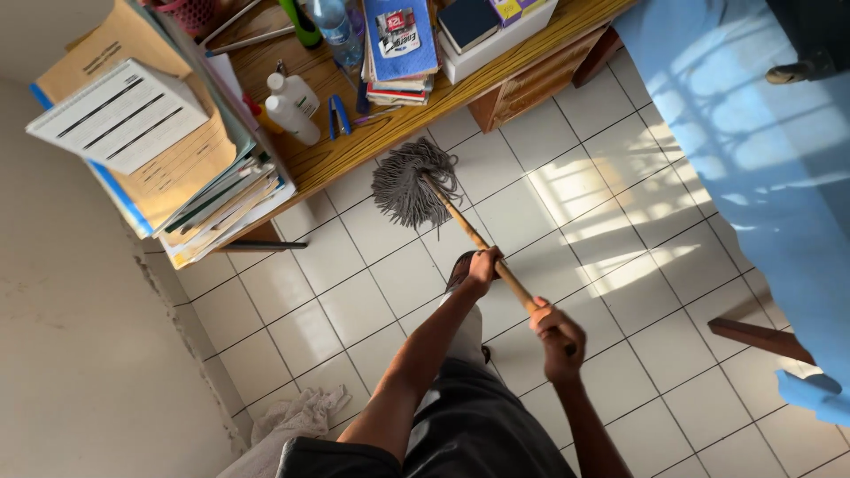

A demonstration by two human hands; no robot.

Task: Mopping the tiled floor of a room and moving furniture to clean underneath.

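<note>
Both your hands are wrapped around the wooden mop handle (pixel 482 241): your left hand (pixel 481 265) grips it further down the shaft, your right hand (pixel 558 332) closes over the upper end, nearer your body. Beyond your left hand the handle slopes away to the grey string mop head (pixel 407 181), which is spread on the white tiled floor (pixel 354 305) right at the edge of the wooden desk (pixel 354 146).

How much floor is already mopped you cannot tell; no wet streaks show on the tiles, and sunlight falls across those beyond your right hand. Behind your left arm, a crumpled white cloth (pixel 297 416) lies by the wall. Past the mop head, the desk blocks the way, loaded with stacked papers (pixel 159 133), white bottles (pixel 292 106) and books (pixel 403 44). Off to your right hangs a blue sheet (pixel 761 133).
</note>
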